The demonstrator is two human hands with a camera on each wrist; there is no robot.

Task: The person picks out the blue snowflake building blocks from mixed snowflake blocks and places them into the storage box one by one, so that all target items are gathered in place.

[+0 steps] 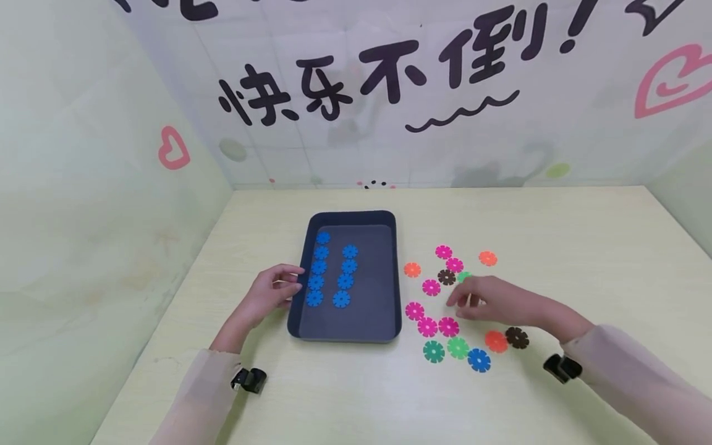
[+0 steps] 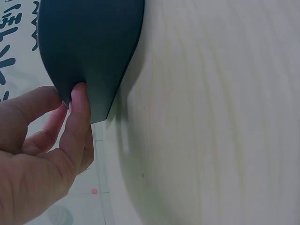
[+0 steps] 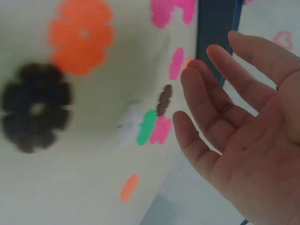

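Observation:
My left hand (image 1: 267,295) holds the left edge of a dark grey tray (image 1: 374,309). In the left wrist view, thumb and fingers pinch the wall of the tray (image 2: 93,47). Blue snowflake discs (image 1: 318,267) lie in two columns on the tray's left half and middle. My right hand (image 1: 489,301) hovers over loose discs right of the tray, fingers loosely bent and nothing held. Beneath or beside it are a light green disc (image 1: 464,277), partly covered, a dark brown disc (image 1: 447,277) and a pink disc (image 1: 431,287). The right wrist view shows a whitish disc (image 3: 130,124), blurred.
Other loose discs lie nearby: several pink discs (image 1: 427,327), orange discs (image 1: 496,341), a dark green disc (image 1: 434,351), a light green disc (image 1: 458,347), a blue disc (image 1: 479,360) and another brown disc (image 1: 517,337). A printed wall (image 1: 356,148) closes the back of the table.

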